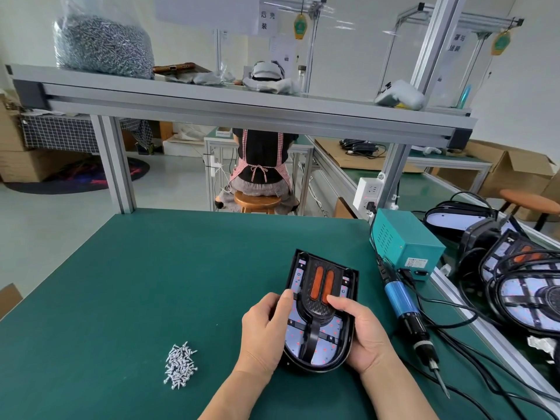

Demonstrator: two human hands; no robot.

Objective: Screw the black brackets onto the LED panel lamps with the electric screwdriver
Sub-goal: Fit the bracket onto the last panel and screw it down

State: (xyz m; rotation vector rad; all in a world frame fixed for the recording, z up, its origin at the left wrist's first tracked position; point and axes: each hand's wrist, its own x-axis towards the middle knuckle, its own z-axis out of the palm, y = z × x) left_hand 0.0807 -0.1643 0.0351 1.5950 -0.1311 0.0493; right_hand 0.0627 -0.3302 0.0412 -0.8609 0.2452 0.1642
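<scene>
1. Green tabletop (136,283): fills the lower part of the view and carries all the work things.
2. Grey metal shelf (242,107): runs across the top, above the far edge of the tabletop.
3. Clear bag of screws (103,47): stands on the left end of the shelf, stuffed full.
4. Heap of other lamps (527,295): on the right edge, tangled with black cables, well apart from the hands.
5. LED panel lamp (331,330): lies flat on the tabletop, a bit right of the middle, round end near the person, open side up, with small red dots on its pale board.
6. Teal power box (406,237): sits just past the lamp on the right, joined by a cable to the tool.
7. Electric screwdriver (410,319): lies on the tabletop just beside the right hand, tip toward the person, not held by anyone.
8. Left hand (266,325): grips the lamp's left side, left thumb (285,301) on top of the rim.
9. Right hand (366,331): grips the lamp's right side, right thumb (342,304) pressing the bracket.
10. Black bracket (315,310): rests inside the lamp, down its middle, with two orange strips on top.
11. Small pile of loose screws (180,365): on the tabletop to the left of the hands, apart from the lamp.
</scene>
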